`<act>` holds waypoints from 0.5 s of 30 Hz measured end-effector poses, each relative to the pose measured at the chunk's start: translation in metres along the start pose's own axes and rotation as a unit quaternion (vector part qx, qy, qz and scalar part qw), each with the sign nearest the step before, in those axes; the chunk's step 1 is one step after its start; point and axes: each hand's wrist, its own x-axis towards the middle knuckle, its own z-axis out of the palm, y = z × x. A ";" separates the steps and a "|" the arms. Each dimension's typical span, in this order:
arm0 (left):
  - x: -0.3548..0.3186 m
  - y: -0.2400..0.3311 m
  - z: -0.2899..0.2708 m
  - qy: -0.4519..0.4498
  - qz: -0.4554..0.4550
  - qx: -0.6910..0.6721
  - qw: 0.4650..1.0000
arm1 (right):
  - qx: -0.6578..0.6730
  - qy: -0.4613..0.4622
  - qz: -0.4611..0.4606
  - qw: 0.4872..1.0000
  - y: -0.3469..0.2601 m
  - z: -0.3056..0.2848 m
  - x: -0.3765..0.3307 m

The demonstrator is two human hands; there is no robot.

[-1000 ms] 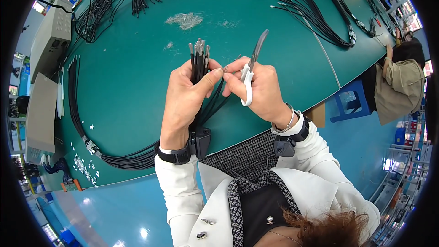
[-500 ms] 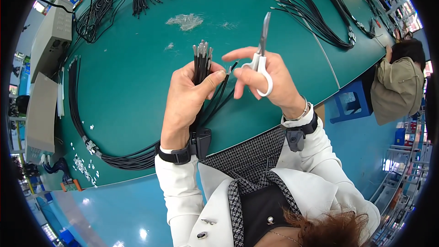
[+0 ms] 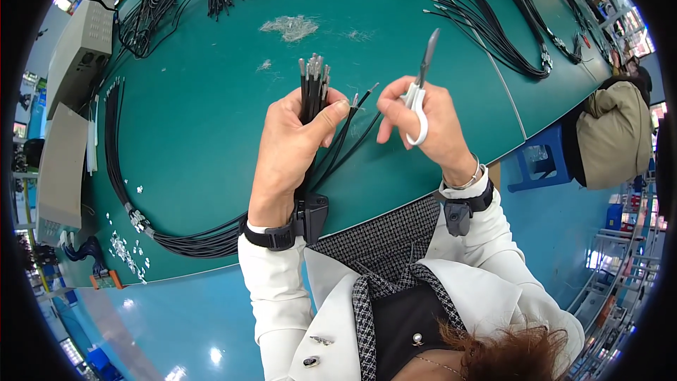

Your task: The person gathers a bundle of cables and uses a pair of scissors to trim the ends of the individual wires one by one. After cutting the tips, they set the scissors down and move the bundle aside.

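Note:
My left hand [image 3: 285, 144] is closed around a bundle of black cables [image 3: 314, 88], whose stripped silvery ends point away from me. A few cables [image 3: 347, 134] from it splay out to the right below my thumb, one tip with fine loose strands. To the right, my right hand [image 3: 429, 123] has the white handles of a pair of scissors [image 3: 423, 77] hooked on its fingers, blades pointing up and away. The blades look closed and touch no cable. Thumb and index finger of that hand are drawn together near the splayed tips; whether they pinch anything is too small to tell.
A heap of fine wire clippings [image 3: 290, 28] lies on the green table [image 3: 211, 134]. A curved cable bundle [image 3: 113, 141] runs along the left, near scattered white bits [image 3: 127, 254] and a beige box [image 3: 81, 56]. More cables [image 3: 486, 35] lie far right. Another person [image 3: 613, 127] sits beyond a blue stool [image 3: 543, 159].
My right hand with the scissors has moved right, away from the splayed cables, and its index finger has curled in. The left hand keeps its hold on the bundle.

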 end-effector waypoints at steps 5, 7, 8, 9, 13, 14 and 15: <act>0.000 -0.001 0.001 -0.013 -0.002 -0.008 1.000 | 0.014 -0.046 -0.004 0.999 -0.014 0.009 -0.002; 0.000 -0.001 0.002 -0.021 -0.016 -0.015 1.000 | -0.008 -0.037 -0.025 0.999 -0.005 0.014 0.000; 0.000 -0.001 0.003 -0.022 -0.016 -0.015 1.000 | -0.030 -0.030 -0.045 0.998 0.001 0.016 0.001; 0.000 0.000 0.004 -0.022 -0.016 -0.012 1.000 | -0.053 -0.023 -0.065 0.996 0.004 0.016 0.001; 0.000 0.000 0.002 -0.014 -0.014 -0.009 1.000 | -0.097 -0.009 -0.100 0.990 0.002 0.015 -0.003; 0.000 -0.001 0.002 -0.010 -0.010 -0.012 1.000 | -0.098 -0.010 -0.100 0.990 0.003 0.014 -0.004; 0.000 -0.001 0.002 -0.006 -0.006 -0.015 1.000 | -0.060 0.009 -0.090 0.994 0.004 0.012 -0.004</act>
